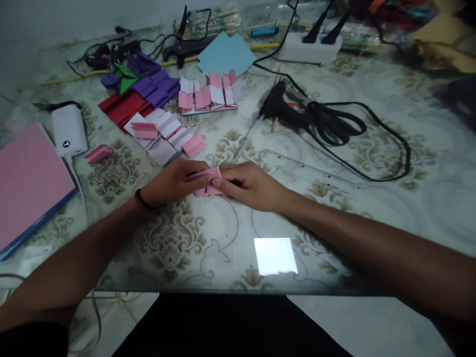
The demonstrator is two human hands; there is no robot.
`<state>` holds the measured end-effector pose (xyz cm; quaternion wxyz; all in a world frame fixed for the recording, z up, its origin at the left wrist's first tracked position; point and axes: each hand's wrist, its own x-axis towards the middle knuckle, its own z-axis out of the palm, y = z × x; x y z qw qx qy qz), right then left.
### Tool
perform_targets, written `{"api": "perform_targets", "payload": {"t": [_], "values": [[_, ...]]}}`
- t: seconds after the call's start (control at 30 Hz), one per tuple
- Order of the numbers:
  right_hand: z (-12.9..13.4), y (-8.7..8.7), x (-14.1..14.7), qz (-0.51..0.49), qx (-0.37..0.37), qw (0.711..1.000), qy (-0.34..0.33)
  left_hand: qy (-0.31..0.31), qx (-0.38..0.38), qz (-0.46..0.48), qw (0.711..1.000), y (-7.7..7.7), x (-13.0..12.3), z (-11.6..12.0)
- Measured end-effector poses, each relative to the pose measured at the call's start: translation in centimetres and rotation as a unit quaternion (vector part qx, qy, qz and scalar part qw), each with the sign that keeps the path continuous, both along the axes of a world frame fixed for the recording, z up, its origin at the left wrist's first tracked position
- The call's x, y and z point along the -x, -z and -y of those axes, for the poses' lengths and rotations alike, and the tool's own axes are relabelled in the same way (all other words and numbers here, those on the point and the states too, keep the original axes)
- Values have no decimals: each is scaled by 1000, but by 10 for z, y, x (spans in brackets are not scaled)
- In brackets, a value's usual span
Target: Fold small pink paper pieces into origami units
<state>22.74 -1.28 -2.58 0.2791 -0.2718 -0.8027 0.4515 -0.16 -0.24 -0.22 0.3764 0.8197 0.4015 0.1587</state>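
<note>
Both hands meet over the middle of the table, gripping one small piece of folded pink paper (213, 174). My left hand (178, 182) pinches its left side, thumb on top. From the right, my right hand (250, 184) holds the other side, its thumb pressed on the paper and fingers partly hidden behind. Just beyond my left hand lies a cluster of folded pink and white papers (163, 134). A single folded pink paper (98, 154) rests further left, and another group of pink and white folded pieces (210, 93) stands behind.
A black glue gun (284, 110) with a coiled cable lies at right, near a clear ruler (312, 168). Purple (156, 87) and red folded papers (124, 108), light-blue sheets (225, 53) and a white power strip (310, 48) are behind. A white power bank (69, 130) and pink sheets (31, 183) sit left.
</note>
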Motion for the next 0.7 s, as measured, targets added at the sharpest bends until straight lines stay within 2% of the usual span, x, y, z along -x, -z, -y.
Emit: {"api": "perform_targets", "payload": {"t": [0.7], "values": [[1, -2, -1, 17, -7, 1000, 6, 3, 0, 3, 1000, -2, -3, 0]]}}
